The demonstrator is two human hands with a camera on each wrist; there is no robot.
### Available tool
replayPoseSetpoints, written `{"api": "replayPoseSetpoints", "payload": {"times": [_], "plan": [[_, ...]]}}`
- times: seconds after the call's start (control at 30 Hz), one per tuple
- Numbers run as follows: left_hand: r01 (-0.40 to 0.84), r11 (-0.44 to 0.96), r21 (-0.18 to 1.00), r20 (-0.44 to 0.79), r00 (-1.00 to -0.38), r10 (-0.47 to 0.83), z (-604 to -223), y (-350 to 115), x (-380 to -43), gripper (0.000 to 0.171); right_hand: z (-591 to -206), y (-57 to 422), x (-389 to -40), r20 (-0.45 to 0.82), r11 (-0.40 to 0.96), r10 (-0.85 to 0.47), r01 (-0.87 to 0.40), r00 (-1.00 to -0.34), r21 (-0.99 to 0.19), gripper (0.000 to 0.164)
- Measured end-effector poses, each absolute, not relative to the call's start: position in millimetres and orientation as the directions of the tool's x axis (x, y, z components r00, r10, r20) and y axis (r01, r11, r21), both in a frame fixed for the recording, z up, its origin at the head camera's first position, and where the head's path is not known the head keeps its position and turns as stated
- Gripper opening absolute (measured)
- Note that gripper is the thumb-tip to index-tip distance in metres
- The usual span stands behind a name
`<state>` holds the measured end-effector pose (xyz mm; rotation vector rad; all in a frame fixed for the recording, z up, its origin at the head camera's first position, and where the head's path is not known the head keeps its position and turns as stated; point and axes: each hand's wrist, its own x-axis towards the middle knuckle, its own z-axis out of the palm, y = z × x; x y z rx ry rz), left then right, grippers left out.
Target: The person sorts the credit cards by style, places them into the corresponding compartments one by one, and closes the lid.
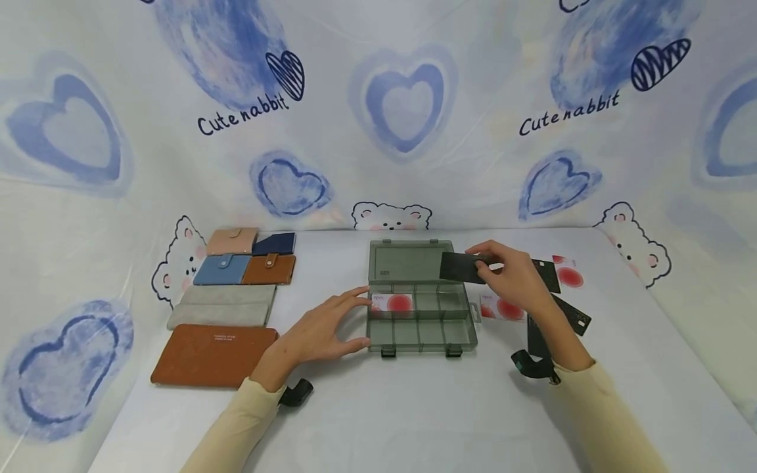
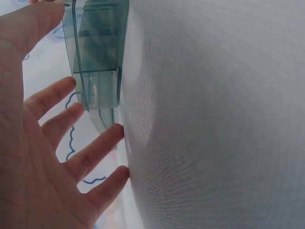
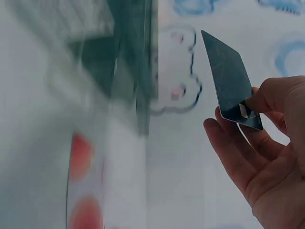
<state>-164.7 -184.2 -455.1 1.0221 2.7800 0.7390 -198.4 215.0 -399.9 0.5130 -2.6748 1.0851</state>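
"How far is this getting?"

"Wallets (image 1: 215,355) are lying left; the left grip (image 1: 319,332) is spreading wide at the divided box's (image 1: 408,336) left edge. One red-and-white card (image 1: 390,302) is lying in its back row; the right grip (image 1: 513,276) is pinching a black chip card (image 1: 458,267) near the open lid's (image 1: 408,259) right edge; more cards (image 1: 503,309) are lying loose, rightward."

"What room is showing?"

"Dividers (image 1: 420,332) are standing up, but open tabletop (image 1: 414,420) is stretching in front."

Soft, even light covers the worktop (image 1: 390,414), leaving faint shadows beside the sleeves (image 1: 606,410). Head-view edges stretch; the green box (image 3: 126,43) blurs in the dimmer right-wrist view.
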Motion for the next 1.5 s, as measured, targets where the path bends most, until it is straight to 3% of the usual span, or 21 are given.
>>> {"api": "replayPoseSetpoints", "payload": {"times": [0.57, 1.5], "plan": [[0.601, 0.648, 0.467, 0.091, -0.762, 0.641, -455, -182, -169, 0.07, -412, 153, -169, 0.285, 0.572, -0.418, -0.494, -0.862, -0.655, 0.027], [0.569, 0.665, 0.483, 0.063, -0.781, 0.622, -453, -185, -168, 0.072, -436, 103, -146, 0.153, 0.609, -0.537, -0.507, -0.83, -0.611, 0.018]]}}
